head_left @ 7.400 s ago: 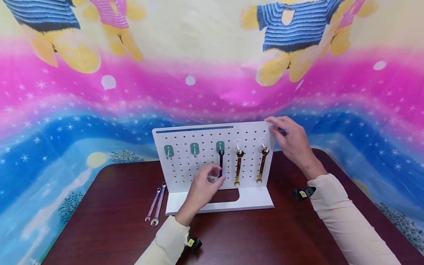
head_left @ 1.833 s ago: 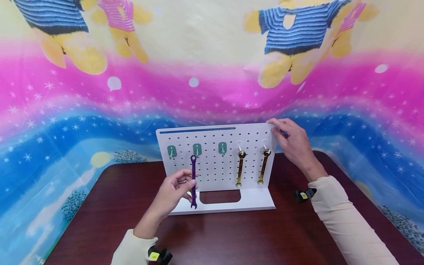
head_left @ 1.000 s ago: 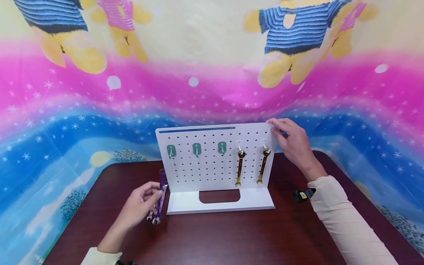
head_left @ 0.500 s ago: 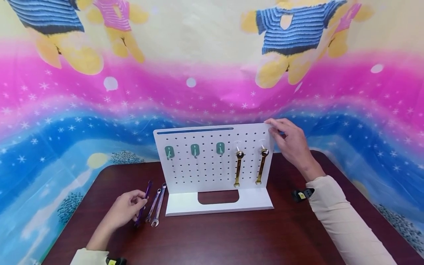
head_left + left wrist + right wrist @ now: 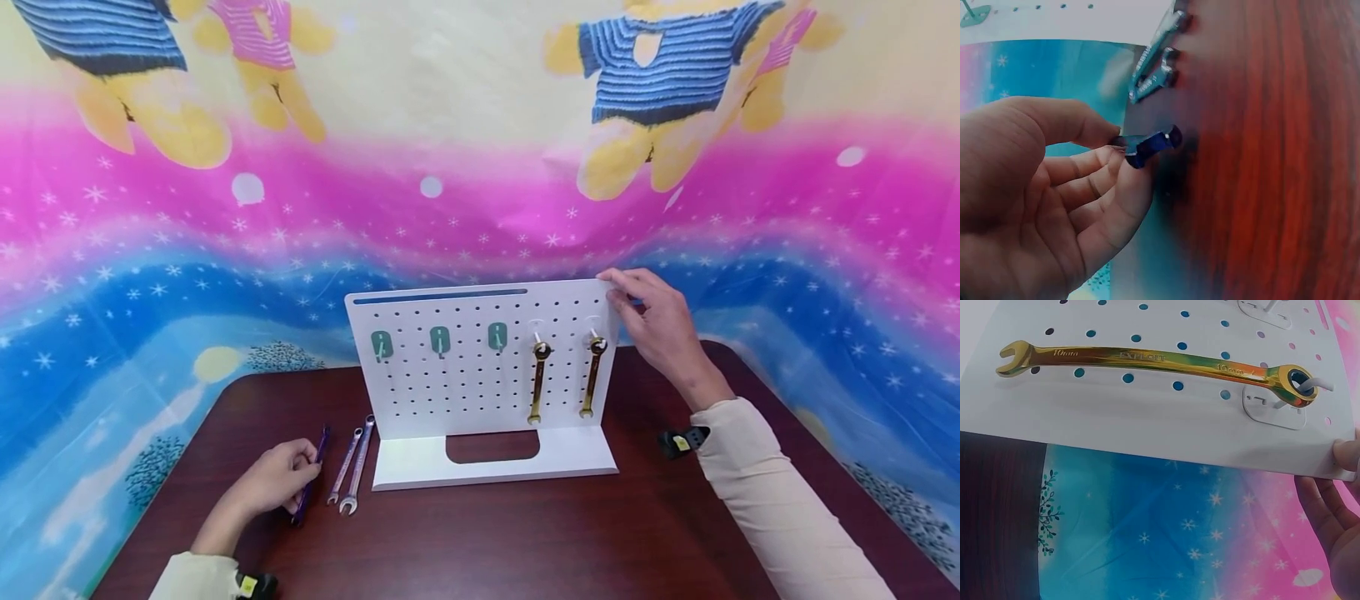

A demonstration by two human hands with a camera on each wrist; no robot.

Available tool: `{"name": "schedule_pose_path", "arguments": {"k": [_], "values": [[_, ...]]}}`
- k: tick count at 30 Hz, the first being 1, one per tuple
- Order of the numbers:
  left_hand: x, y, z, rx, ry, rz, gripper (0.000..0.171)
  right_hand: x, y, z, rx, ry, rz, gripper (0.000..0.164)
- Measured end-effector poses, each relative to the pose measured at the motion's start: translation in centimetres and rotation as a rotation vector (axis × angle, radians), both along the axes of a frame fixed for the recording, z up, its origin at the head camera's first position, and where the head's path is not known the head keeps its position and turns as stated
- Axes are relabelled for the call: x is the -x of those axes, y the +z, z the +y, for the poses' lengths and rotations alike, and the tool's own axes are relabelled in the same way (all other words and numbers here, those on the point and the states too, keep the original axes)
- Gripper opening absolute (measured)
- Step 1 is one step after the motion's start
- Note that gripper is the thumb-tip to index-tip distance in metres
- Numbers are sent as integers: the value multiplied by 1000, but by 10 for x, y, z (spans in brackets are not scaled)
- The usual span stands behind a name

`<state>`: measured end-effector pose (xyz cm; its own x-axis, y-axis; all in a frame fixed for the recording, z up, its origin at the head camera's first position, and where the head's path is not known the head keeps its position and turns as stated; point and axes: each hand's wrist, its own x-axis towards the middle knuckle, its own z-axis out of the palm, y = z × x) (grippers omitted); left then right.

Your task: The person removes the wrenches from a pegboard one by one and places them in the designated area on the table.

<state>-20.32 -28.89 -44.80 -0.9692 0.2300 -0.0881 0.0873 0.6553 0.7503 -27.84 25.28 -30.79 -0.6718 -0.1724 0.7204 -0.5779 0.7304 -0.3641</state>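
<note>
My left hand (image 5: 273,479) pinches a purple combination wrench (image 5: 321,454) between thumb and fingers, low over the table's left side. In the left wrist view, the wrench's open end (image 5: 1154,147) juts from the fingertips; whether it touches the table I cannot tell. Two silver wrenches (image 5: 358,467) lie just to its right. A white pegboard (image 5: 465,392) stands upright on its base, and my right hand (image 5: 660,321) grips its upper right corner, thumb in front. Close to that hand hangs a gold wrench (image 5: 1147,359) by its ring end.
Another gold wrench (image 5: 537,383) hangs from a clear hook left of the first. A green hook (image 5: 497,337), with two more like it to the left, bears nothing. The dark red table (image 5: 480,542) meets a patterned backdrop (image 5: 480,200) behind.
The purple wrench has come off the third green hook in my left hand. It has moved left past the silver wrenches and down. My right hand stays on the board's corner.
</note>
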Motion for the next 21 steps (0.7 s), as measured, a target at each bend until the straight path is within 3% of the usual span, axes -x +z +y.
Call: {"name": "schedule_pose_path", "arguments": {"k": [6,13,21], "values": [[4,-4,1,13,37,-58,9,0,1,0,5,-3,3,35],[6,-2,8,58,86,-49,11,-2,0,1,6,-9,4,35],[5,-4,10,82,93,-21,11,-1,-1,0,7,-7,-2,35]]}}
